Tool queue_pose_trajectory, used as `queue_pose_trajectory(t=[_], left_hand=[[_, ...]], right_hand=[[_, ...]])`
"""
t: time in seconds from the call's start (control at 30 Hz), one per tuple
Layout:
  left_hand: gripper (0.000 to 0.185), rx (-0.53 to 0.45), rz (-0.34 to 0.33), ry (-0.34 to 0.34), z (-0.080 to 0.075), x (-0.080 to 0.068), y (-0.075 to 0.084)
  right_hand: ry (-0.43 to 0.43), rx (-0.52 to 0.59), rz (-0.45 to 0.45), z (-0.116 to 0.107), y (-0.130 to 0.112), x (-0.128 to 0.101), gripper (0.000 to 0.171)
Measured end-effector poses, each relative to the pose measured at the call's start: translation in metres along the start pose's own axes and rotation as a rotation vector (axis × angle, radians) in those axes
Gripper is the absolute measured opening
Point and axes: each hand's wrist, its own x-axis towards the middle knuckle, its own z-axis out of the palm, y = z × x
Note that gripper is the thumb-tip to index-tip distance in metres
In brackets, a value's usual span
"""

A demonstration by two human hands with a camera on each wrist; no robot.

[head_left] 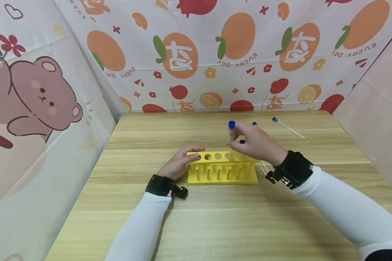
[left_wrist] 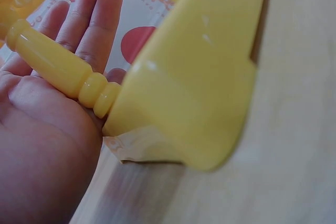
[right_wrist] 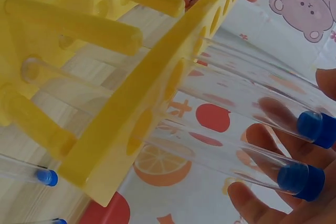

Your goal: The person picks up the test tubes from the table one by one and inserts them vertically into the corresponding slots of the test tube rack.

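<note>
I see my right hand (head_left: 256, 143) pinching a clear plastic test tube with a blue cap (head_left: 231, 139) between thumb and fingers, held upright over the right part of the yellow plastic test tube rack (head_left: 222, 168); its lower end sits at one of the rack's top holes. In the right wrist view two capped tubes pass through the rack's holes, with my fingers (right_wrist: 273, 142) curled behind them near the caps. A second blue cap (head_left: 242, 141) shows against my right palm.

My left hand (head_left: 179, 163) rests at the left end of the rack, fingers straight and close together, tips lying on the rack's top plate. In the left wrist view the palm touches a yellow corner post (left_wrist: 60, 66) of the rack; no curl around it.

The rack stands mid-table on the light wooden table (head_left: 215, 224), near side toward me. Another clear capped tube (head_left: 288, 128) lies flat on the table, far right, well apart from the rack. More tube ends (head_left: 262, 167) lie just right of the rack, partly hidden by my right wrist.
</note>
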Motion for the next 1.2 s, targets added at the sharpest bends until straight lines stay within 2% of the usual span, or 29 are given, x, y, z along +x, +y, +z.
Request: queue_pose_trajectory(t=[0.43,0.8,1.2], left_hand=[[0.053,-0.003,-0.007,0.002,-0.0004,0.0005,-0.0003],[0.050,-0.011,-0.002,0.003,-0.0002,-0.0001,0.0009],[0.055,0.003,0.006,-0.004,0.0010,-0.0010,0.0015]], right_hand=[[-0.050,-0.190,0.016,0.0023,0.0035,-0.0002,0.021],[-0.064,-0.273,-0.017,0.0015,0.0034,0.0033,0.028],[-0.099,-0.371,0.024,0.0031,0.0017,0.0050,0.029]])
